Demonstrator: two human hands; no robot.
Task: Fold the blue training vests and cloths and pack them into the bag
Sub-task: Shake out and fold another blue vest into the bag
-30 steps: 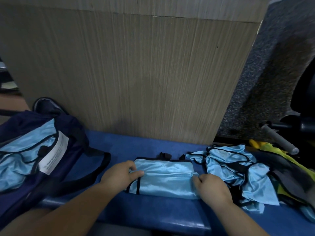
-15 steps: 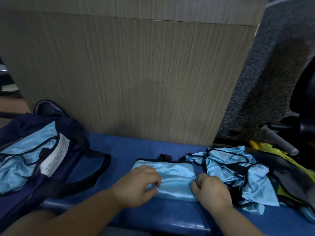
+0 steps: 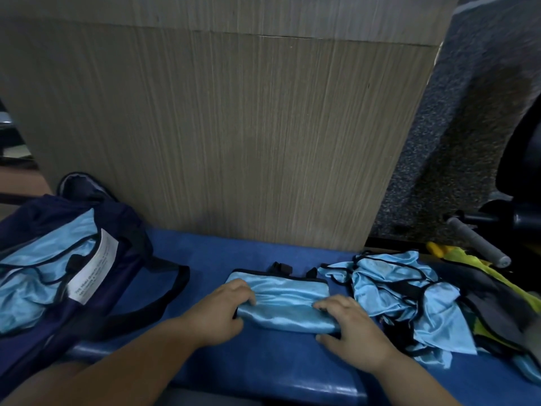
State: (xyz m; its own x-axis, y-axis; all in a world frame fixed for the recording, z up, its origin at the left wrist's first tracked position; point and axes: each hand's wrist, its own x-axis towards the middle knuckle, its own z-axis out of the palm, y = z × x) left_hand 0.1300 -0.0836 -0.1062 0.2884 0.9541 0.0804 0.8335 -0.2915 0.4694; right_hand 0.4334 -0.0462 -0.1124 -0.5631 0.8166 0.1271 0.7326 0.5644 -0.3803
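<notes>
Since the earlier frames the folded vest (image 3: 282,303) had grown narrower and thicker: its near edge now sat doubled over, where a second before it lay flatter with the hands at its two ends. The left hand (image 3: 219,313) had come in from the vest's left end and now curled its fingers (image 3: 244,294) over the top of the fold, thumb under the near-left corner, gripping the cloth. The right hand (image 3: 355,332) had slid nearer, fingers bent over the vest's right end, thumb below the near edge, likewise clamped on it. The vest lay at the middle of the blue bench (image 3: 263,364), close to its front edge.

Just right of it, touching the right hand's side, a heap of unfolded blue vests (image 3: 409,297) spilled toward the bench's right end, with yellow and grey cloth (image 3: 497,303) beyond. At the left end stood the open navy bag (image 3: 123,276), blue cloth already inside. A wood-grain panel (image 3: 234,127) rose behind the bench's back edge.
</notes>
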